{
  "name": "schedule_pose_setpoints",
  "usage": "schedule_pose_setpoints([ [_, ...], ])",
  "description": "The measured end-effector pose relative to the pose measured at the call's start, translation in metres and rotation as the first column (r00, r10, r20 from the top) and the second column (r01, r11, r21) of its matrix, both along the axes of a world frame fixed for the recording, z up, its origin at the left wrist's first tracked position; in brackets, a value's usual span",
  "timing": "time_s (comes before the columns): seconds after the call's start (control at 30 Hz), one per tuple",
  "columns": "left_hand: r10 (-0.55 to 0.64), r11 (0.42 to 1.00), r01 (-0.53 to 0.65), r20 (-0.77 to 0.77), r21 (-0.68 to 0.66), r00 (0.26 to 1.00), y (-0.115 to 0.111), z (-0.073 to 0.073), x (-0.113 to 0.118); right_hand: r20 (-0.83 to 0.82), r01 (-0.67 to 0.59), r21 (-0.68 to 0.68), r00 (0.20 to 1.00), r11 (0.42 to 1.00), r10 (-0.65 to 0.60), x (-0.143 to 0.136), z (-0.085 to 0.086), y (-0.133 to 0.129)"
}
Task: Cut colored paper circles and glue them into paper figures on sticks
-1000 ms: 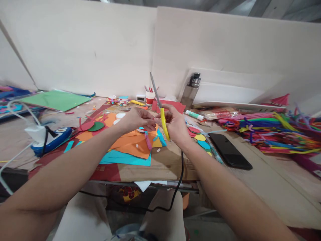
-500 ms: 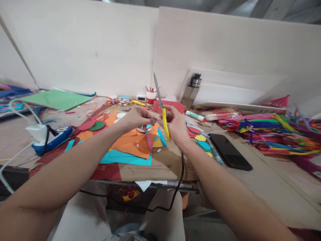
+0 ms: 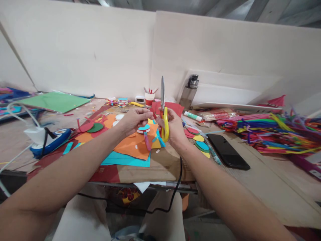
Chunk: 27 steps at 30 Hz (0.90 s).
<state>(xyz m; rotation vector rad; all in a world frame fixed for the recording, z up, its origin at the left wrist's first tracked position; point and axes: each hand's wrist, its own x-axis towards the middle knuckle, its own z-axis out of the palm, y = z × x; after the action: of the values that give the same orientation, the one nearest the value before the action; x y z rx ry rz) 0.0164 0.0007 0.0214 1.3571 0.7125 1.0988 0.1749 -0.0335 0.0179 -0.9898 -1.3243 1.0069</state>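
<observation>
My right hand (image 3: pixel 173 129) grips a pair of scissors (image 3: pixel 165 125) with yellow handles, the blades pointing up. Thumb and forefinger of my left hand (image 3: pixel 137 119) are pinched on a small red piece (image 3: pixel 154 115), close to the scissors; whether it is paper I cannot tell. Below the left hand, a small blue, white and red striped paper craft (image 3: pixel 143 129) sits on orange paper sheets (image 3: pixel 130 146). A narrow pink piece (image 3: pixel 146 142) lies at its front. Blue paper (image 3: pixel 130 160) shows under the orange.
Coloured paper discs (image 3: pixel 202 146) and a black phone (image 3: pixel 227 152) lie to the right, before bundled pipe cleaners (image 3: pixel 265 130). A glue stick (image 3: pixel 193 116), bottle (image 3: pixel 189 92) and paper cup (image 3: pixel 149 97) are behind. A blue power strip (image 3: pixel 51 142) is left; a black cable (image 3: pixel 179 180) hangs in front.
The scissors have turned from leaning left to nearly upright, their handles now facing me more. Both hands have shifted slightly, and the red piece shows more clearly between them.
</observation>
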Motion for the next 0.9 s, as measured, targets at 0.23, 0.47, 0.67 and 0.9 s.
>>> schedule_pose_setpoints([
  [0.23,0.01,1.0,-0.011,0.038,0.015,0.999,0.001,-0.004,0.002,-0.031,-0.001,0.028,1.0,1.0,0.002,-0.001,-0.003,0.0],
  [0.47,0.064,0.995,-0.057,0.083,-0.085,0.995,0.001,0.008,-0.004,0.045,-0.106,0.024,0.994,0.994,0.104,0.001,0.0,-0.001],
  [0.67,0.22,0.961,-0.188,0.148,-0.202,0.964,0.025,0.005,-0.024,0.371,-0.118,0.035,0.924,0.992,0.097,0.021,0.009,0.0],
  [0.9,0.286,0.929,-0.214,0.222,-0.302,0.932,0.034,0.011,-0.038,0.612,-0.166,0.035,0.783,0.986,0.11,0.027,0.019,-0.007],
])
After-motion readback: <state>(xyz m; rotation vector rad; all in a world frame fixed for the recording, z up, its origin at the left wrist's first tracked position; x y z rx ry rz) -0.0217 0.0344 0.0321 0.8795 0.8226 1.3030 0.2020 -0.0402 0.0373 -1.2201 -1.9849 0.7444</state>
